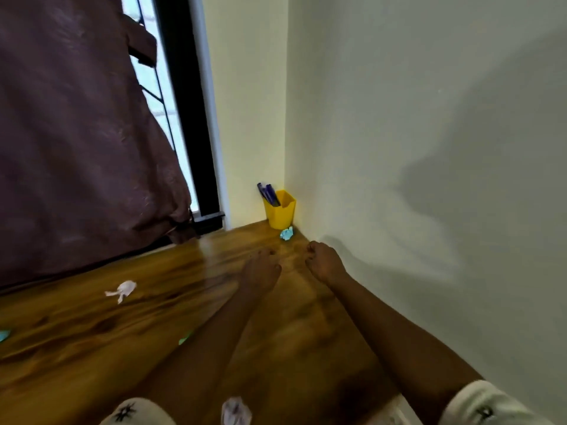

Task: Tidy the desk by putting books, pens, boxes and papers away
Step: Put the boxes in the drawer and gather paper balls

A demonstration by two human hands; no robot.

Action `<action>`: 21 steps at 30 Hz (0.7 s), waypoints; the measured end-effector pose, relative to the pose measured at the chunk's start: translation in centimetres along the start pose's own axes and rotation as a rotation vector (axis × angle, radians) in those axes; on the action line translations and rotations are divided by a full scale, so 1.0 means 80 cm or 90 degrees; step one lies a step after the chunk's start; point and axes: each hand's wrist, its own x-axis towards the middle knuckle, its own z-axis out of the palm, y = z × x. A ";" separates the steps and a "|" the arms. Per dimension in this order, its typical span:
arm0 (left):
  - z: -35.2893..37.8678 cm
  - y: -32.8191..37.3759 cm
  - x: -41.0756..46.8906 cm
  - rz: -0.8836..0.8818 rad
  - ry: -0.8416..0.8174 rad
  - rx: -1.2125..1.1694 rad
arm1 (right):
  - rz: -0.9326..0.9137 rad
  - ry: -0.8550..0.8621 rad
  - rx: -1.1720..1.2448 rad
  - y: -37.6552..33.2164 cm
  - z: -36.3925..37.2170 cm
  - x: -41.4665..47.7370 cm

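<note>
Pale wall (429,118) fills 1 to 4 o'clock. Brown curtain (76,133) hangs at 10 o'clock, part covering a barred window (147,72) at 11. Wooden desk (92,348) runs from 9 down to 6 o'clock. Both bare forearms reach from 6 o'clock toward the desk corner, white sleeves (484,406) at the bottom edge.

Left hand (260,269) is palm down over the desk, fingers loosely forward, nothing in it; blurred. Right hand (323,262) is just beside it at its 3 o'clock, fingers curled in, nothing seen held.

Yellow pen holder (280,214) stands upright in the corner at 12 o'clock of the hands, blue pens (270,193) leaning inside. Blue paper ball (287,233) lies on the desk, touching or just beside the holder's base. White paper ball (122,290) lies at 9 o'clock, well apart. Another crumpled paper (235,411) sits at 6 o'clock between the forearms.
</note>
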 end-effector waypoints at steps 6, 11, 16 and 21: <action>0.055 -0.052 0.118 -0.016 -0.054 0.166 | -0.039 -0.103 -0.116 0.022 0.029 0.171; 0.079 -0.067 0.145 -0.005 -0.028 0.170 | -0.114 -0.108 -0.193 0.024 0.061 0.220; 0.084 -0.072 0.147 -0.003 -0.019 0.186 | -0.086 -0.059 -0.251 0.023 0.077 0.226; 0.078 -0.072 0.142 -0.008 -0.041 0.157 | -0.032 -0.016 -0.238 0.019 0.063 0.188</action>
